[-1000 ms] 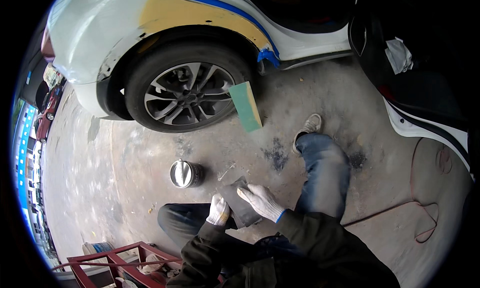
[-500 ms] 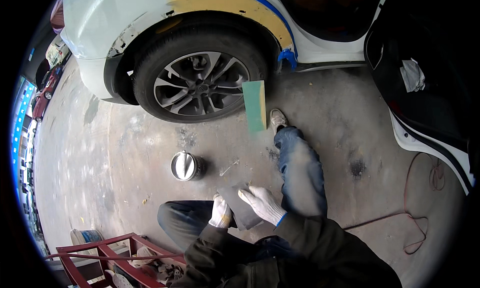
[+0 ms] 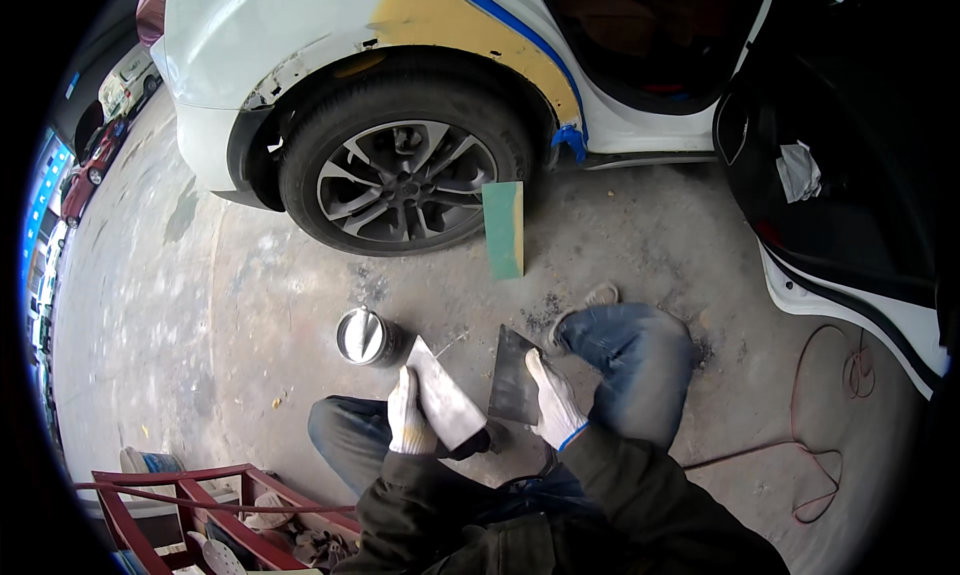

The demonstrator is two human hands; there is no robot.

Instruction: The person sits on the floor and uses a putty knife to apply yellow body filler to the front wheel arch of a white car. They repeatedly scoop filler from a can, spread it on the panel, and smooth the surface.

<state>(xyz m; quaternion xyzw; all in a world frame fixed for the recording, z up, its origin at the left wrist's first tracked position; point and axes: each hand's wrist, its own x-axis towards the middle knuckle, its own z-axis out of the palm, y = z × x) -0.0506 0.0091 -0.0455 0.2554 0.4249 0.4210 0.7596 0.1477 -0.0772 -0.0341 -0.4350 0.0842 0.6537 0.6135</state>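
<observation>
My left hand point(image 3: 408, 417), in a white knit glove, grips a pale metal putty spreader point(image 3: 445, 400), a flat plate with straight edges that catches the light. Opposite it, my right hand point(image 3: 556, 403), gloved the same way, holds a darker putty spreader point(image 3: 512, 380) with the thumb lying on its face. The two plates are apart, with a small gap between their near corners. Just beyond my left hand stands a round metal tin point(image 3: 362, 336) on the concrete floor.
A green board point(image 3: 503, 231) with a yellowish edge stands by the wheel point(image 3: 405, 190) of a white car point(image 3: 240, 65). Tan filler point(image 3: 440, 15) covers part of its arch, beside blue tape. At right are an open door point(image 3: 800, 295) and a red hose point(image 3: 795, 445); lower left, a red metal frame point(image 3: 195, 490).
The two spreaders, overlapping before, are now apart, one in each hand. My right hand has moved slightly right, my left hand left. My right knee has swung outward, and the view has shifted.
</observation>
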